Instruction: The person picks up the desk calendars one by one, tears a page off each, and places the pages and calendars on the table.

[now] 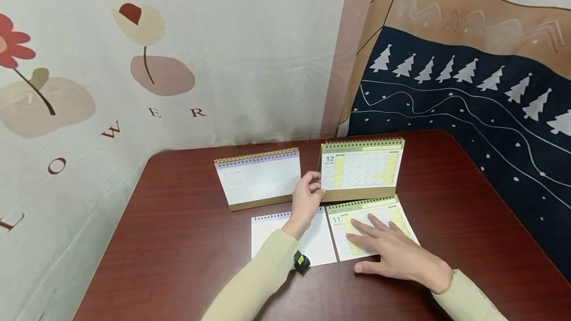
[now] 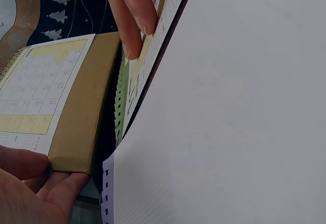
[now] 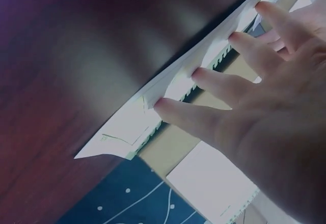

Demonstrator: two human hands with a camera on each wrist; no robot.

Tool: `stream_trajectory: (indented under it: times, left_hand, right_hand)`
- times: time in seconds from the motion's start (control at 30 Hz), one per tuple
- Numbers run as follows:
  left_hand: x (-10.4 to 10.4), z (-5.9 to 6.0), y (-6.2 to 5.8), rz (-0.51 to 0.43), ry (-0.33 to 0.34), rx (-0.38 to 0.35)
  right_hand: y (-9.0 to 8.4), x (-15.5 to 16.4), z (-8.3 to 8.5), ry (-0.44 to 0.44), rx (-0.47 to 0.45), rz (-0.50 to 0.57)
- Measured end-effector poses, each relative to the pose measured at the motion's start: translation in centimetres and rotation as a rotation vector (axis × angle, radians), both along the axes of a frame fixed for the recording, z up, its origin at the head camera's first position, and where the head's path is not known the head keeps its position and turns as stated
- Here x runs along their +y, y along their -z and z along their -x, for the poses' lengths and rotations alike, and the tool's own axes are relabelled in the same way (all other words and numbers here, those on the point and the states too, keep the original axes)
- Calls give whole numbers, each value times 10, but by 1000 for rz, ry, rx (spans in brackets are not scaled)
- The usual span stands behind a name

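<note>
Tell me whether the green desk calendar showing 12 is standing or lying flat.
Standing: the green spiral-bound desk calendar rests upright on its brown base, left hand gripping its edge.

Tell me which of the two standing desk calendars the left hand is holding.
The green-topped standing calendar showing 12, on the right. The left hand grips its lower left corner; the purple-topped standing calendar stands untouched beside it.

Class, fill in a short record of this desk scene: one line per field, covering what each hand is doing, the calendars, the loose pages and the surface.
Left hand: grips the lower left corner of the green calendar
Right hand: lies flat, fingers spread, on the green loose page marked 11
Green calendar: stands upright, shows 12
Purple calendar: stands upright to its left, untouched
White loose page: flat on the table, partly under the left forearm
Surface: dark red-brown table
</note>
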State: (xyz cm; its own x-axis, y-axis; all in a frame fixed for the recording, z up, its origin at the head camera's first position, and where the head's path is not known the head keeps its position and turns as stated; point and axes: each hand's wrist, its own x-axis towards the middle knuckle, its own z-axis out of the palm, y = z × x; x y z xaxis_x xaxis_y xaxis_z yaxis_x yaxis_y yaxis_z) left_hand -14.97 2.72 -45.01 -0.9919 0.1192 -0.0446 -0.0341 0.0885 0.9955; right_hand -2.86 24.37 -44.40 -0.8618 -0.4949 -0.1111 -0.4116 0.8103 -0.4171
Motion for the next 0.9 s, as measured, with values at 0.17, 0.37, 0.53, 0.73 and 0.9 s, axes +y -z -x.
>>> stream_trajectory:
  times: [0.17,0.37,0.53,0.73,0.9]
  left_hand:
    - [3,1,1,14,-9,6]
    - [6,5,1,26,-19,-5]
    - [9,9,2,55,-32,-17]
    - [10,9,2,58,-59,-18]
    - [10,9,0,52,-78,-13]
  right_hand:
    - [0,-4,-1,0,25,-17]
    - [-2,-2,-3,8,55,-27]
    - [-6,5,-5,27,83,-29]
    - [-10,12,-5,42,45,-49]
    - [-9,12,-7,49,-17,-57]
